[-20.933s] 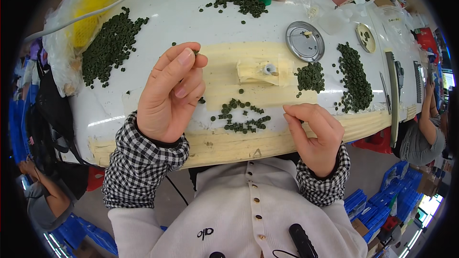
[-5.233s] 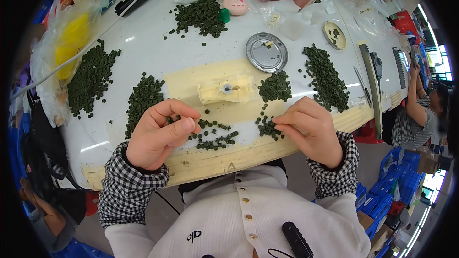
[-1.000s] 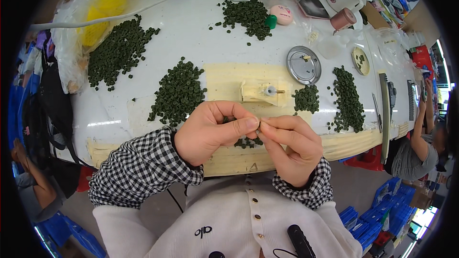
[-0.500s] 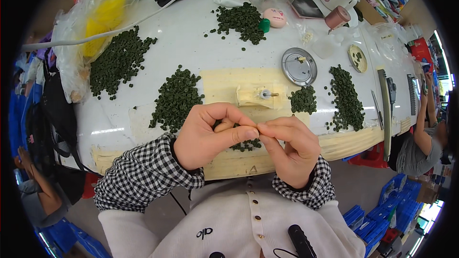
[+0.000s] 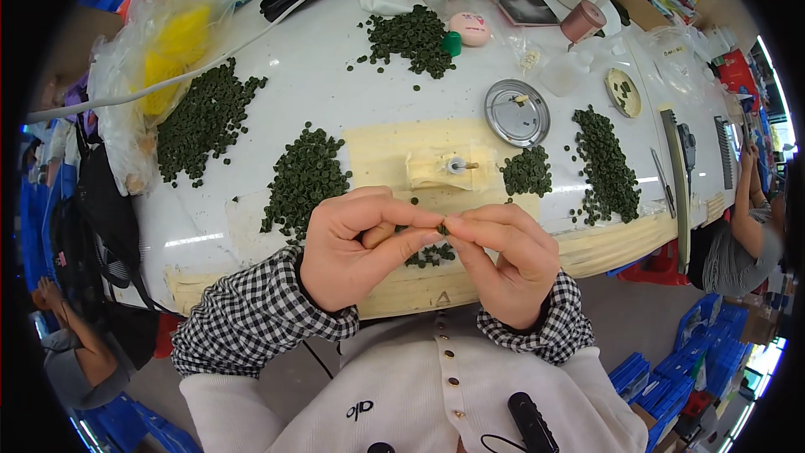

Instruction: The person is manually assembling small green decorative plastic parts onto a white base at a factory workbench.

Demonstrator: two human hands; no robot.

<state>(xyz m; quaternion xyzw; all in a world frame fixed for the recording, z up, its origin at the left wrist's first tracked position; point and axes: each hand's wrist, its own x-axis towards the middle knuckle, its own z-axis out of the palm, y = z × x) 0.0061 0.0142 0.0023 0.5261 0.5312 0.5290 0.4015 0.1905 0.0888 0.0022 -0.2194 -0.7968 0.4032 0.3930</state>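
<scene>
My left hand (image 5: pixel 356 239) and my right hand (image 5: pixel 507 260) meet fingertip to fingertip over the table's near edge. Between the pinched thumbs and forefingers is a small dark green round piece (image 5: pixel 442 229), mostly covered by the fingers. It resembles the many loose green pieces on the table. A small pile of them (image 5: pixel 432 256) lies just below my fingertips. Beyond my hands, a taped block with a metal pin (image 5: pixel 457 166) stands on a yellow-taped patch. To the left spreads a larger pile of green pieces (image 5: pixel 306 172); to the right of the block sits a smaller one (image 5: pixel 527 171).
Further green piles (image 5: pixel 604 168) lie right, far left and at the back. A round metal tin lid (image 5: pixel 517 113) and a yellowish dish (image 5: pixel 623 92) sit at the right. A white cable (image 5: pixel 193 71) crosses the left side. Other people work at both sides.
My fingertips have parted slightly at the pinch, so the green piece between them shows more. The whole view has shifted a little; both hands stay in nearly the same place.
</scene>
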